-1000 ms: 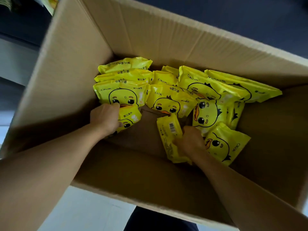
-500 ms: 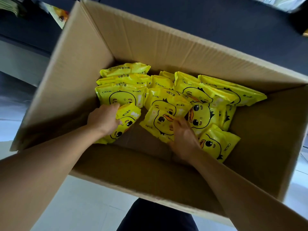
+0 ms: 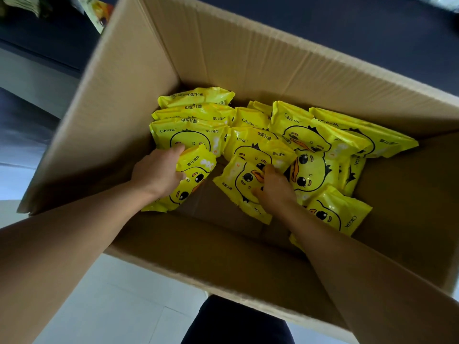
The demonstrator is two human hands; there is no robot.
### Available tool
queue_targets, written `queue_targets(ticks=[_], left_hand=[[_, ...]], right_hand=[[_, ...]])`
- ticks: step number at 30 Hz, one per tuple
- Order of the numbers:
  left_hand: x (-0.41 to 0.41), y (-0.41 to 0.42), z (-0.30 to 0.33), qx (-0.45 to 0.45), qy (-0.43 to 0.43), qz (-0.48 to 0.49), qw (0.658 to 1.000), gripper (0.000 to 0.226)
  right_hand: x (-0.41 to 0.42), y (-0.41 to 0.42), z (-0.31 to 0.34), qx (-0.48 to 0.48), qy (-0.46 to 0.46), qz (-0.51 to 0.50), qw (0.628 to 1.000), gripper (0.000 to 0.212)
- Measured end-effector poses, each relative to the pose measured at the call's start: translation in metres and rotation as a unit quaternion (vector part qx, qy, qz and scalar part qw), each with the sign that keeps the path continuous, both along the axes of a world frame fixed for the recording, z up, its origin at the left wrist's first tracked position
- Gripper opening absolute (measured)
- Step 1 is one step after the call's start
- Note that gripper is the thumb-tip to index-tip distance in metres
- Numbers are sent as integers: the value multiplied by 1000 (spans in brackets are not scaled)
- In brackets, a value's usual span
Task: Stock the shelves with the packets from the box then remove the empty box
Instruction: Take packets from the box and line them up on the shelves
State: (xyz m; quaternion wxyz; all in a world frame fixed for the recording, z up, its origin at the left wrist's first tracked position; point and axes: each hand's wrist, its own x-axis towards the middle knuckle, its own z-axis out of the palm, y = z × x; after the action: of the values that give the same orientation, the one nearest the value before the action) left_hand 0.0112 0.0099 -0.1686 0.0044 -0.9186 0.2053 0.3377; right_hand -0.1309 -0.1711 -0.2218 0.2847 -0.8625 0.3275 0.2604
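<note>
A large open cardboard box (image 3: 223, 65) holds several yellow packets printed with a duck face, piled along its far side (image 3: 308, 135). Both my arms reach down into the box. My left hand (image 3: 159, 172) grips one yellow packet (image 3: 196, 177) by its left edge, with the packet tilted up off the box floor. My right hand (image 3: 272, 188) holds another yellow packet (image 3: 238, 184) lying face up, fingers curled over its right side. A further packet (image 3: 335, 209) lies just right of my right wrist.
A dark shelf unit (image 3: 360, 28) stands behind the box, with some packaged goods (image 3: 99, 11) at the top left corner. Pale floor tiles (image 3: 104, 301) show below the box's near wall. The near part of the box floor (image 3: 223, 214) is bare cardboard.
My right hand has let the packet seen back-side up turn over and now holds a face-up packet. My left hand has drawn its packet further out from the pile. The view has shifted slightly.
</note>
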Motion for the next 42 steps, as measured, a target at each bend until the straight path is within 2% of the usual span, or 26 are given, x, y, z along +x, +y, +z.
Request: queue_targets(ticks=[4,7,9,11,12,13,14,16,17,18,19,21,23,24,28,30,35,37,39,41,42], left_hand=[[0,0,0,-3,-3,-5,1000,61],[0,2,1,-3,-5,-8,1000,61],[-2,2,3,-5,-6,-9,1000,61],[-4,2,4,-7,-9,-6,1000,59],[-5,1,5,-8,-11,-5,1000,59],[-6,0,6,-7,-12,-5,1000,58],[-6,-1,6,-7,-13,-7,1000,56],[-8,-2,6,-8,-17,-13,1000,53],[-8,-2,6,-9,-21,-14,1000,51],[-9,-3,6,-10,-24,-15,1000,50],[-10,-3,7,-9,-25,-16,1000,49],[-11,-4,7,-10,-26,-15,999,49],[-12,-5,9,-17,-25,-6,1000,47],[-12,-5,9,-23,-22,0,1000,45],[-10,-4,10,-73,10,39,997,47],[-9,-4,11,-89,19,55,994,51],[-8,-5,9,-101,14,69,992,53],[-7,-5,7,-102,10,64,993,51],[-7,-4,8,-105,6,57,993,50],[-7,-5,10,-112,3,62,992,51],[-8,-6,12,-118,3,69,991,50]], right_hand=[[-7,3,4,58,32,-25,998,27],[-17,-1,18,133,-16,-186,973,30],[-21,-2,28,190,-53,-331,923,34],[-21,-1,33,280,-51,-481,829,31],[-19,0,32,318,-33,-519,793,26],[-18,0,32,324,-5,-518,792,21],[-16,2,33,300,26,-478,825,15],[-13,5,35,174,45,-324,929,15],[-12,5,35,93,21,-248,964,13],[-9,4,39,32,-20,-190,981,9],[-7,3,45,-18,-70,-144,987,7],[-3,-3,48,-151,-173,-14,973,28],[3,-12,38,-235,-194,73,949,46],[7,-15,33,-244,-165,94,951,48],[9,-17,23,-252,-56,98,961,37],[-2,-12,22,-238,-23,134,962,39],[-19,11,17,-157,-42,179,970,49],[-14,16,9,-109,-29,138,984,50],[-9,14,4,-15,-15,50,999,46],[-8,10,3,69,-21,-15,997,43],[-8,8,6,82,-26,-28,996,40]])
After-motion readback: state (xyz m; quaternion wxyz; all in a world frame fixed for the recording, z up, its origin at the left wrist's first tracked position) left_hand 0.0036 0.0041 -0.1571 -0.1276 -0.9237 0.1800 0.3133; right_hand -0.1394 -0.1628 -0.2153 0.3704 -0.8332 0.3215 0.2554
